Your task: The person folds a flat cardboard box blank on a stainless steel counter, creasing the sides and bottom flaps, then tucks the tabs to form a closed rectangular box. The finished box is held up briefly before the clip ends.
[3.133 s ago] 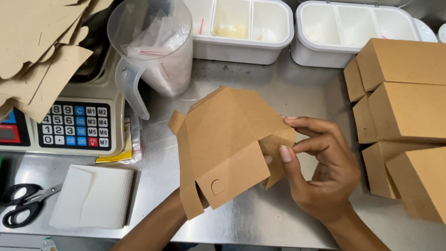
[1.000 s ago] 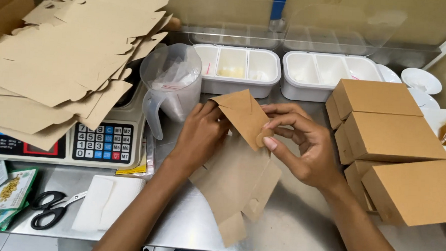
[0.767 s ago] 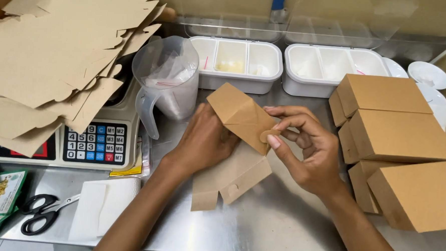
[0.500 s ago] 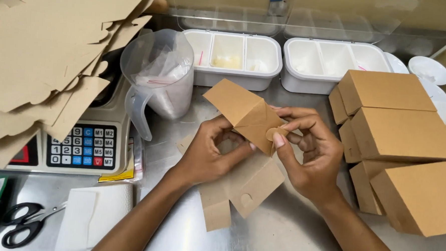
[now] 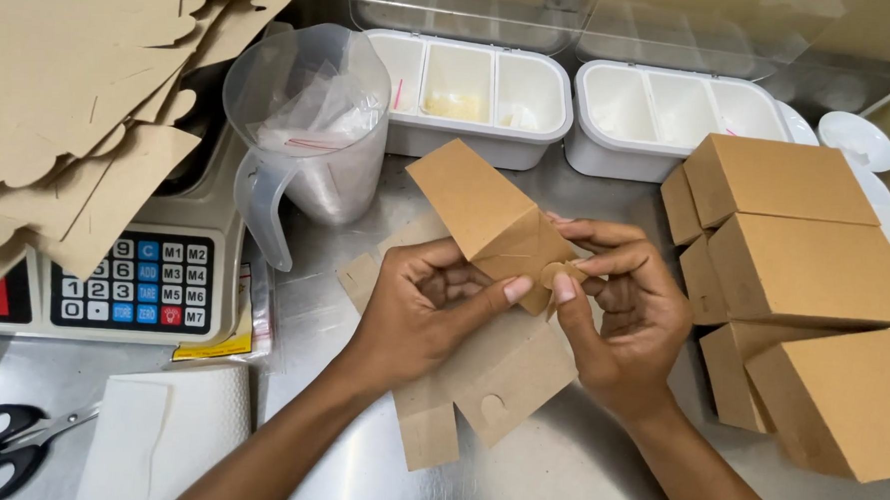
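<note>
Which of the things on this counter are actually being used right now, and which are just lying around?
In use:
left hand
right hand
half-folded cardboard box
stack of flat box blanks
finished boxes

Lying about:
scale with keypad
plastic jug
scissors
two white divided tubs

1. The left hand (image 5: 417, 314) is bare: no glove, ring or watch shows.
2. The right hand (image 5: 622, 323) is likewise bare and unadorned.
3. Both forearms are uncovered, with no sleeve in view.
4. The fingers (image 5: 483, 300) have short, plain, unpainted nails.
</note>
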